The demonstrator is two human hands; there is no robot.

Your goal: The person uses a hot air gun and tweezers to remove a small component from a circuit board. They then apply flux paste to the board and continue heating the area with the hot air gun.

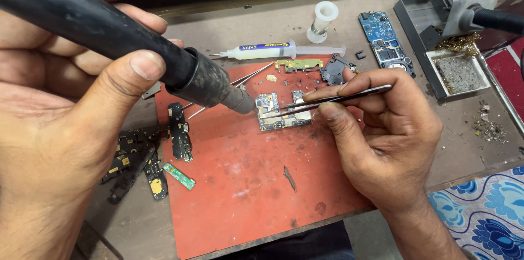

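Left hand (60, 112) is wrapped tight around a fat black hot-air wand with a scorched metal nozzle (164, 55), thumb pressed on top, and the nozzle tip sits right at the left edge of the small phone circuit board with silver shielding cans (281, 111). That board lies near the top middle of the worn red rubber work mat (245, 183).

Right hand (390, 129) pinches a pair of slim dark metal tweezers (333, 100) between thumb and fingers, tips reaching onto the same board (can't tell if the tips are actually gripping a part, too small).

Above the mat lies a clear plastic syringe of paste (278, 50) with a label band that's dark blue on one end and yellow on the other. A white empty spool (323, 20) stands behind it, and a blue circuit board (385, 42) lies to the right. At the top right is a grey metal iron stand (436, 25) with a tray holding brass wool.

Left of the mat there's a pile of black flex parts with gold patches (136, 167), plus a small green strip board (179, 176) on the mat's edge. A floral blue cloth (486, 211) sits at the bottom right.
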